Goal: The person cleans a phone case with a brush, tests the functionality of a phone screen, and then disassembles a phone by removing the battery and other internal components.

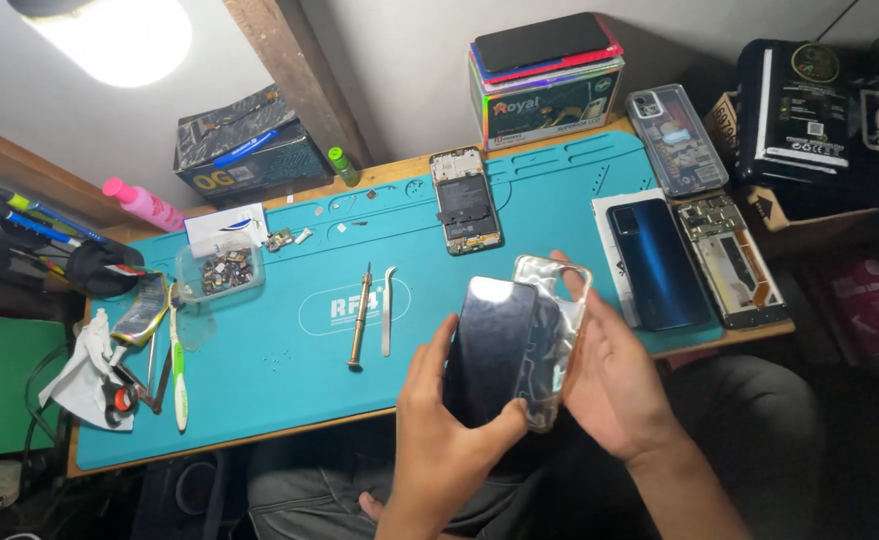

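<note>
Presently both my hands are raised above the near edge of the desk (259,432). Left hand (439,425): fingers curled around the lower end of a dark phone (489,350), thumb across its glass, holding it tilted. Right hand (614,375): fingers spread behind a clear case (559,335), palm cupping its back. Case and phone touch, the case lying just behind the phone's right edge. Beyond my left fingers, on the teal mat (279,370), lie a screwdriver (360,315) and tweezers (387,310), side by side, near but apart from the phone. Farther out sits an opened phone (465,200). Beyond my right fingers lies a blue phone (657,262), with a bare frame (731,260) just beside it. Far to the left, a tub (221,272) of small parts.
</note>
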